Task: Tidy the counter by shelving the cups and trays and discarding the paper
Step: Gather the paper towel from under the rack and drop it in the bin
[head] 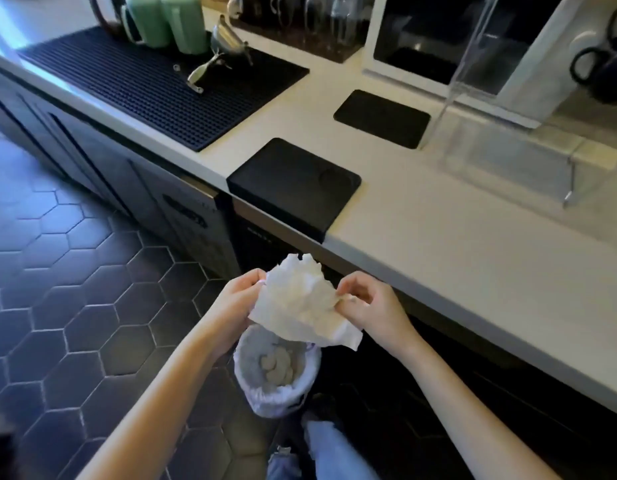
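A crumpled white paper (302,301) hangs in the air below the counter's front edge, pinched from both sides. My left hand (239,297) grips its left edge and my right hand (364,306) grips its right edge. Directly beneath the paper stands a small bin (251,393) lined with a white bag, with some waste at its bottom. Two green cups (168,20) stand at the back of the ribbed black mat (144,88). A black tray (293,188) lies at the counter's front edge, and a second flat black tray (383,117) lies farther back.
A metal jug and tongs (213,60) lie on the ribbed mat. A clear acrylic case (508,98) stands at the right on the white counter (456,237), with a dark mug (601,69) behind it. Dark hexagon floor tiles (75,306) spread to the left.
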A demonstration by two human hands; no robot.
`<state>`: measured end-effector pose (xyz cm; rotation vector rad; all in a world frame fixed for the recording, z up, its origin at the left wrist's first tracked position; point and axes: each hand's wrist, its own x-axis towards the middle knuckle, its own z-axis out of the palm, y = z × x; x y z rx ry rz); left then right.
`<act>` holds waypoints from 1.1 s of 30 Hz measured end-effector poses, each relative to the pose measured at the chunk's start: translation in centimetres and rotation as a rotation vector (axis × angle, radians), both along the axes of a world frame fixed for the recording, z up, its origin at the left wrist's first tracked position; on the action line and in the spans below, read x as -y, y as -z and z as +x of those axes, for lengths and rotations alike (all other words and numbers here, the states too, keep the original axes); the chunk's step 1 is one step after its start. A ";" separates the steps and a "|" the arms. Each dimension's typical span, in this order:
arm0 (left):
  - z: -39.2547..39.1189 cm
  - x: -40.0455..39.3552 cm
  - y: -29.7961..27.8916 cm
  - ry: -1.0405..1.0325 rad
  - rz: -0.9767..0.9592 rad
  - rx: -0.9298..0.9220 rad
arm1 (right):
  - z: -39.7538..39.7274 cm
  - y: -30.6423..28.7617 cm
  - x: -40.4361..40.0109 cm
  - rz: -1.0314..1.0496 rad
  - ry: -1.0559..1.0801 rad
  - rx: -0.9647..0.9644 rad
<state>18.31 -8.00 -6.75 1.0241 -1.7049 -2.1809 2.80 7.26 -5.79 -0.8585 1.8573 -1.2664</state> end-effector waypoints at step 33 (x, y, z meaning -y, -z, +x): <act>-0.4 -0.2 61.0 0.270 -0.079 0.709 | 3.4 63.4 9.3 0.838 -0.637 -0.327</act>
